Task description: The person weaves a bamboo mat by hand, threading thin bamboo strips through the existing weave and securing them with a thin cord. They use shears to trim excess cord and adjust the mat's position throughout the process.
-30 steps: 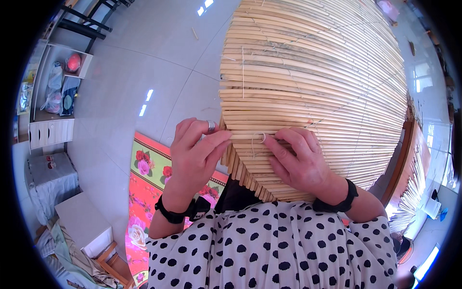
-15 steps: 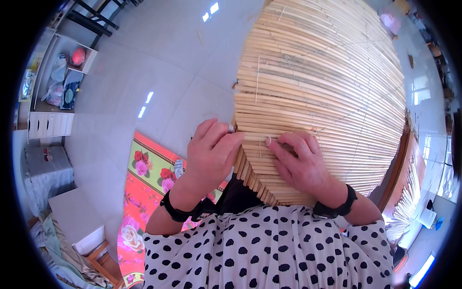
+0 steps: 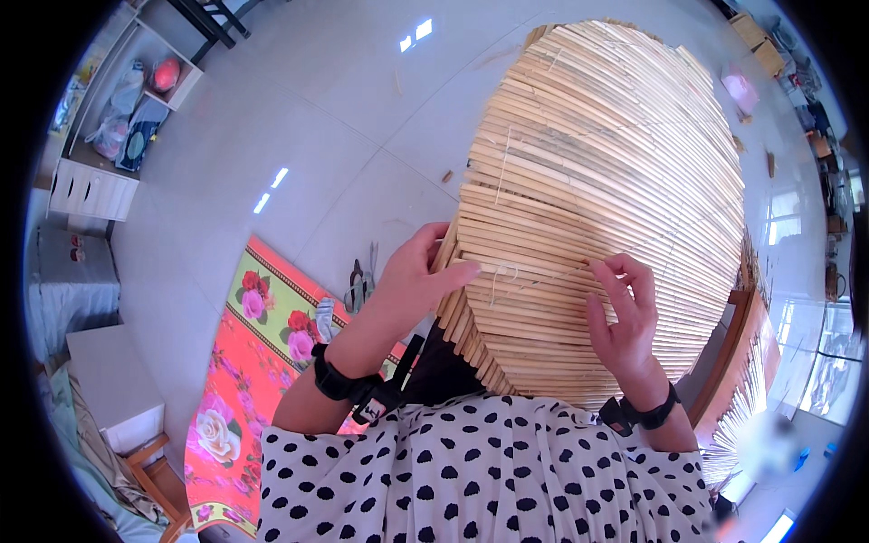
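Head view | left hand (image 3: 412,279) clamped on stick mat (image 3: 579,172) edge: snug is good | right hand (image 3: 626,321) curled, can't tell if pinching string (image 3: 494,288): pull softly

red floral mat (image 3: 240,376) | white drawers (image 3: 93,190), left | pink bundle (image 3: 740,92), right

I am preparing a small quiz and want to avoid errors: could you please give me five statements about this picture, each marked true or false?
1. The left hand holds the edge of the slatted panel. True.
2. The right hand is hidden beneath the panel. False: it shows over the panel's upper face.
3. The flowered mat is to the left of the panel. True.
4. The mat is plain white. False: it is mostly red, with a green band and flowers.
5. Both wrists wear black bands. True.
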`<state>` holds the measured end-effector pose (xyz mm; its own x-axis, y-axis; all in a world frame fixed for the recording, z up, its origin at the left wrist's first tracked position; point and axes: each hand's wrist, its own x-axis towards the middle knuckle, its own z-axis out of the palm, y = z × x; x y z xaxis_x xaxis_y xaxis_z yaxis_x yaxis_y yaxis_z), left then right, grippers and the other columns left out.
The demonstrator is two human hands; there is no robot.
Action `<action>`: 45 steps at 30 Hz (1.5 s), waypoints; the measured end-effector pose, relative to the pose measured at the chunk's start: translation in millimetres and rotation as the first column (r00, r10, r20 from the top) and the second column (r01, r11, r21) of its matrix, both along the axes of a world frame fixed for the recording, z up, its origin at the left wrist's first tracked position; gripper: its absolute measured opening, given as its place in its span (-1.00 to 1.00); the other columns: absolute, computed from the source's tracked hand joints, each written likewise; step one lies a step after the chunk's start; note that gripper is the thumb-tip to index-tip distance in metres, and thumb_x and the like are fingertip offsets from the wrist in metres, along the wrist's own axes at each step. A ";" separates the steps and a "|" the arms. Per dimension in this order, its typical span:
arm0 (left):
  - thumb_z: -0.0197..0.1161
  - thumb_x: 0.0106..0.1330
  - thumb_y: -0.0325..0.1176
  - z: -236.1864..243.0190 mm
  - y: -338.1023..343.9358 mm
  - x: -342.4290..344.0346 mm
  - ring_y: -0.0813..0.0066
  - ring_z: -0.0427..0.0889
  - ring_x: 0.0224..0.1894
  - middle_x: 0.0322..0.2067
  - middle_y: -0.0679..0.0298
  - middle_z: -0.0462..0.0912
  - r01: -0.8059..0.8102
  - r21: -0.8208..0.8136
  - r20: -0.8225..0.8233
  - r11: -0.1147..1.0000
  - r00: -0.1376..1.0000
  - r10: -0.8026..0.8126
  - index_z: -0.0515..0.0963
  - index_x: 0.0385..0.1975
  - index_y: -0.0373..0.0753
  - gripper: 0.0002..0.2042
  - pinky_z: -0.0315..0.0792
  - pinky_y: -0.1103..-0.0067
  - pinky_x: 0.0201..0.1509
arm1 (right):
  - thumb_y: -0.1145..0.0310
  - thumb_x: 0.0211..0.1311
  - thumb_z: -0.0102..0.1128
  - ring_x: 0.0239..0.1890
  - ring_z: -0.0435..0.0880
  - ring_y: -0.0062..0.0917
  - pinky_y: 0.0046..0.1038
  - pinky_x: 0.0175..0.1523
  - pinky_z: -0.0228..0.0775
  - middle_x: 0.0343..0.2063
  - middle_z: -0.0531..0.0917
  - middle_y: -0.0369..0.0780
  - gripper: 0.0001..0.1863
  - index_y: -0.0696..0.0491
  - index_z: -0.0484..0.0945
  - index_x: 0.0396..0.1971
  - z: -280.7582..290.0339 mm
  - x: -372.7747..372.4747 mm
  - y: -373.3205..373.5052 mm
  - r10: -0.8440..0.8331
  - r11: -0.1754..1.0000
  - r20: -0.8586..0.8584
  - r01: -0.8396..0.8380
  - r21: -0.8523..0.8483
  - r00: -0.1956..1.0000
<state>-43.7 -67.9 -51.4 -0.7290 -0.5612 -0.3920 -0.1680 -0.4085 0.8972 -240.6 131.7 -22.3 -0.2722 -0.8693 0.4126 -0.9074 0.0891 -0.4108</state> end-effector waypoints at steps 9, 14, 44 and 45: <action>0.31 0.16 -0.51 -6.3 3.0 -11.6 0.49 0.60 -0.05 -0.09 0.17 0.62 -0.068 0.055 -0.067 0.996 0.995 0.071 0.42 0.07 -0.45 -0.55 0.46 0.54 0.10 | 0.66 -0.06 0.27 -0.11 0.55 -0.28 -0.39 -0.17 0.45 -0.10 0.53 -0.11 -0.56 0.14 0.61 -0.07 1.1 -26.6 37.4 -0.133 0.989 -0.050 0.136 0.052 0.990; 0.32 0.17 -0.52 -4.2 -0.2 -7.0 0.51 0.61 -0.07 -0.10 0.16 0.62 -0.078 0.053 -0.061 0.996 0.995 0.081 0.41 0.05 -0.45 -0.56 0.46 0.56 0.06 | 0.66 0.00 0.24 -0.17 0.58 -0.29 -0.40 -0.19 0.46 -0.16 0.56 -0.12 -0.59 0.15 0.61 -0.06 11.7 -48.0 66.0 -0.272 0.960 -0.088 0.277 0.047 0.958; 0.21 0.29 -0.49 -12.5 -56.7 -22.4 0.29 0.51 0.15 0.13 0.05 0.49 0.084 0.077 -0.262 0.993 0.963 -0.061 0.27 0.25 -0.40 -0.48 0.39 0.41 0.26 | -0.24 0.39 -0.11 0.12 0.59 -0.29 -0.22 0.28 0.39 0.08 0.58 -0.07 -0.23 0.19 0.36 0.22 -113.6 -49.4 263.9 0.200 0.500 0.896 0.828 0.255 -0.397; 0.21 0.29 -0.49 -11.3 -59.8 -21.1 0.29 0.51 0.15 0.13 0.05 0.49 0.106 0.086 -0.257 0.991 0.963 -0.081 0.27 0.25 -0.40 -0.49 0.38 0.40 0.26 | -0.23 0.39 -0.09 0.13 0.59 -0.29 -0.22 0.28 0.40 0.09 0.58 -0.06 -0.24 0.19 0.36 0.22 -108.4 -49.8 258.0 0.247 0.495 0.886 0.837 0.232 -0.392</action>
